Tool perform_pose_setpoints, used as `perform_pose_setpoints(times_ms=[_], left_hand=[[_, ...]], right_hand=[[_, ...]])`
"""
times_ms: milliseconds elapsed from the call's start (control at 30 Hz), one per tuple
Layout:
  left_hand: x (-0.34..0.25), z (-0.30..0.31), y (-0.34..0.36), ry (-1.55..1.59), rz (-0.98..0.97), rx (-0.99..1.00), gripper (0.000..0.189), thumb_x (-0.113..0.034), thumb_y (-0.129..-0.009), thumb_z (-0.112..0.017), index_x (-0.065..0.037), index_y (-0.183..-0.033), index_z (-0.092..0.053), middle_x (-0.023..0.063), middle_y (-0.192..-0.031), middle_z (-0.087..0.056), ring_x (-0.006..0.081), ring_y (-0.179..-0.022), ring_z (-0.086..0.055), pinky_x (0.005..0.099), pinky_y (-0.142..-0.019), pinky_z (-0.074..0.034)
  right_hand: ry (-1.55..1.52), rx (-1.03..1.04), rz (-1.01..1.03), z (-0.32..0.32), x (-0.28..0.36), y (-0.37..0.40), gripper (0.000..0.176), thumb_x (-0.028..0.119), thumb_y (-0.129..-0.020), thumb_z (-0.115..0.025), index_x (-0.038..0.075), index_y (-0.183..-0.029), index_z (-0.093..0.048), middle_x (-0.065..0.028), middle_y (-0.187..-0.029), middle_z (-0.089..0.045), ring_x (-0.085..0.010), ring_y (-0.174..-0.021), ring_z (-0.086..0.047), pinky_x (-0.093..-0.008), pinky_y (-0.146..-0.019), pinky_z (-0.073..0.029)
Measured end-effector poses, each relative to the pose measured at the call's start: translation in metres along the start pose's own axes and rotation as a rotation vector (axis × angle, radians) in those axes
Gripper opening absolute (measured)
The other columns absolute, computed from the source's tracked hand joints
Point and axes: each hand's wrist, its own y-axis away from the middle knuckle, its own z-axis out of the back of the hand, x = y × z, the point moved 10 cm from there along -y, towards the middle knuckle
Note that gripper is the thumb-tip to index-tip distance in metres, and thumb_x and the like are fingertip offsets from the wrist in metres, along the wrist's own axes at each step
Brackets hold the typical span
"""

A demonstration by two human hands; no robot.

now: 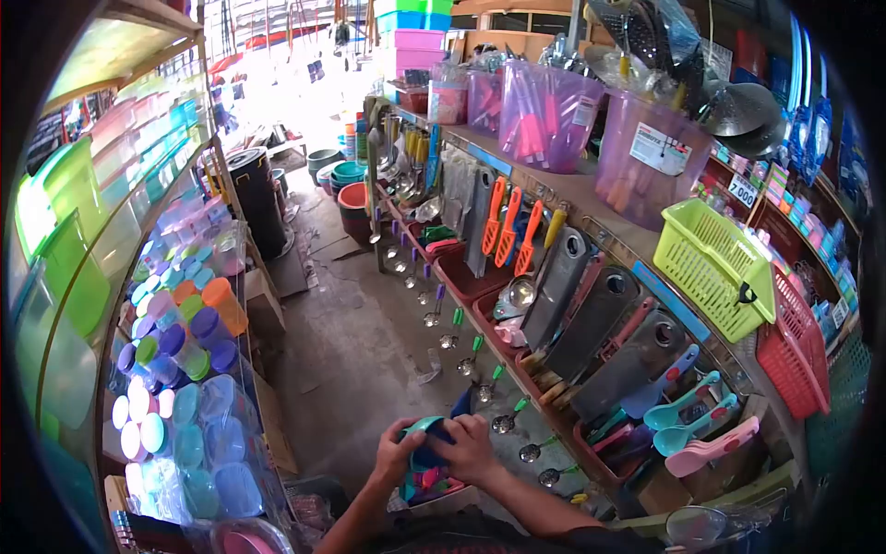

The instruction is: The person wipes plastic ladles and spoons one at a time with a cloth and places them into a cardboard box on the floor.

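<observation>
Containers (pixel 187 441) left, aisle floor (pixel 337 360) middle, shelf (pixel 574 187) right. Tubs (pixel 570 115) on shelf, basket (pixel 711 268) right of tubs, ladles (pixel 504 424) along shelf's aisle side. Held item (pixel 429 452) front centre, between containers and ladles.

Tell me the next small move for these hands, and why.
Probably lower the teal-and-blue plasticware toward the colourful pieces: the left hand and right hand both grip it, and those pieces show just below them.

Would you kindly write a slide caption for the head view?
Left hand and right hand hold a teal-and-blue item between displayed plastic containers and hanging metal utensils.
</observation>
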Motion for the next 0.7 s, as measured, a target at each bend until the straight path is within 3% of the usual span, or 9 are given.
perform_pose_setpoints(times_ms=[67, 133, 233, 300, 367, 533, 600, 633, 700], left_hand=[[-0.015, -0.016, -0.002, -0.079, -0.048, -0.011, 0.045, -0.033, -0.074, -0.068, -0.001, -0.104, -0.056, 0.0055, -0.092, -0.058, 0.0118, -0.083, -0.054, 0.0264, -0.074, -0.045], [-0.019, -0.018, -0.006, -0.16, -0.09, -0.032, 0.043, -0.031, -0.074, -0.068, -0.001, -0.103, -0.056, 0.0055, -0.091, -0.058, 0.0118, -0.082, -0.054, 0.0262, -0.074, -0.045], [-0.007, -0.001, -0.016, -0.007, -0.072, -0.096, 0.043, -0.031, -0.074, -0.068, -0.001, -0.102, -0.056, 0.006, -0.09, -0.058, 0.0121, -0.081, -0.054, 0.0264, -0.072, -0.045], [-0.007, 0.01, -0.015, 0.101, -0.092, -0.184, 0.043, -0.032, -0.075, -0.067, -0.002, -0.102, -0.054, 0.0055, -0.088, -0.057, 0.0119, -0.079, -0.053, 0.0264, -0.07, -0.046], [-0.005, -0.005, -0.011, 0.041, -0.144, -0.162, 0.041, -0.033, -0.075, -0.066, -0.003, -0.1, -0.053, 0.0046, -0.086, -0.056, 0.0109, -0.078, -0.052, 0.0251, -0.069, -0.045], [-0.036, -0.007, -0.007, 0.03, -0.261, -0.163, 0.036, -0.034, -0.076, -0.066, -0.004, -0.091, -0.052, 0.0023, -0.082, -0.054, 0.009, -0.074, -0.05, 0.0241, -0.068, -0.041], [-0.044, -0.001, -0.002, -0.097, -0.268, -0.169, 0.035, -0.034, -0.076, -0.065, -0.004, -0.09, -0.052, 0.0021, -0.081, -0.054, 0.0089, -0.074, -0.049, 0.0248, -0.067, -0.042], [-0.039, 0.0, -0.006, -0.073, -0.233, -0.128, 0.035, -0.035, -0.077, -0.064, -0.004, -0.091, -0.052, 0.0025, -0.083, -0.054, 0.0091, -0.074, -0.05, 0.0249, -0.068, -0.042], [-0.017, 0.016, -0.019, -0.046, -0.205, -0.095, 0.035, -0.035, -0.078, -0.062, -0.004, -0.091, -0.052, 0.0029, -0.084, -0.055, 0.0092, -0.073, -0.05, 0.025, -0.068, -0.042]], right_hand=[[0.063, -0.126, -0.063, 0.008, -0.003, -0.002, 0.045, 0.024, -0.055, -0.066, 0.014, -0.099, -0.062, -0.0089, -0.108, -0.051, -0.0249, -0.104, -0.046, -0.046, -0.084, -0.035], [-0.205, -0.403, -0.281, 0.019, -0.019, 0.002, 0.044, 0.021, -0.054, -0.066, 0.013, -0.097, -0.061, -0.0094, -0.1, -0.053, -0.0273, -0.095, -0.049, -0.0437, -0.081, -0.037], [-0.393, -0.157, -0.139, 0.0, -0.015, -0.016, 0.041, 0.016, -0.054, -0.066, 0.01, -0.095, -0.061, -0.0111, -0.093, -0.054, -0.03, -0.087, -0.051, -0.0414, -0.077, -0.039], [-0.199, -0.018, -0.166, 0.002, -0.019, -0.023, 0.037, 0.01, -0.055, -0.064, 0.007, -0.092, -0.057, -0.0126, -0.09, -0.054, -0.0321, -0.086, -0.052, -0.0407, -0.076, -0.041], [-0.175, -0.37, -0.417, 0.031, -0.053, -0.016, 0.044, 0.01, -0.053, -0.063, 0.008, -0.095, -0.051, -0.0134, -0.094, -0.051, -0.0344, -0.091, -0.05, -0.0433, -0.079, -0.039], [-0.595, -0.399, -0.457, 0.017, -0.04, -0.026, 0.032, 0.007, -0.058, -0.061, 0.007, -0.089, -0.051, -0.0109, -0.09, -0.055, -0.03, -0.086, -0.054, -0.0393, -0.076, -0.042], [-0.867, 0.104, -0.448, -0.011, -0.026, -0.031, 0.033, 0.008, -0.058, -0.06, 0.007, -0.09, -0.052, -0.0107, -0.089, -0.055, -0.0294, -0.088, -0.055, -0.0392, -0.077, -0.042], [-0.881, 0.118, -0.448, -0.008, -0.03, -0.03, 0.033, 0.008, -0.058, -0.06, 0.007, -0.09, -0.052, -0.0107, -0.089, -0.055, -0.0294, -0.088, -0.055, -0.0392, -0.077, -0.042], [-0.528, 0.271, 0.106, 0.009, 0.007, -0.033, 0.034, 0.005, -0.06, -0.059, 0.006, -0.093, -0.051, -0.0125, -0.091, -0.055, -0.0306, -0.091, -0.054, -0.0413, -0.076, -0.043]])
